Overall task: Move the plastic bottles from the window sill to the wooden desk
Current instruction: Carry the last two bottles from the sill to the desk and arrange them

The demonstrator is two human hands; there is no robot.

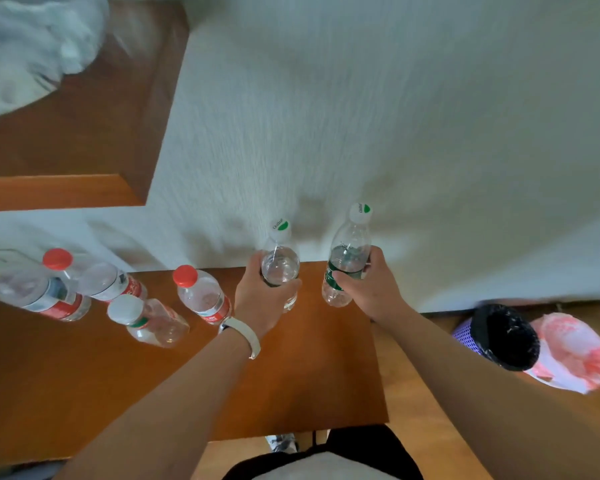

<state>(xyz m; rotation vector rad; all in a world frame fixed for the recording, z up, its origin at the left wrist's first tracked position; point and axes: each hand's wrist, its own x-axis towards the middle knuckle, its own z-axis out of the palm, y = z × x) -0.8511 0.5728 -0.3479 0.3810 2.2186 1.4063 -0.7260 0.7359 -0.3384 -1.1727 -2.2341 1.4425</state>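
Four bottles [201, 296] crowd desk's [84, 393] left; near side bare.

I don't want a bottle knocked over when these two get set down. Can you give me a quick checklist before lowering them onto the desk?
1. Left hand grip on its green-capped bottle: ok, fingers wrapped around the body.
2. Right hand grip on its bottle: ok.
3. Caps on both: ok.
4. Bare wooden desk below the hands: ok.
5. Clearance from the nearest red-capped bottle: not ok, close beside the left wrist.
6. Whether either held bottle already touches the desk: cannot tell.
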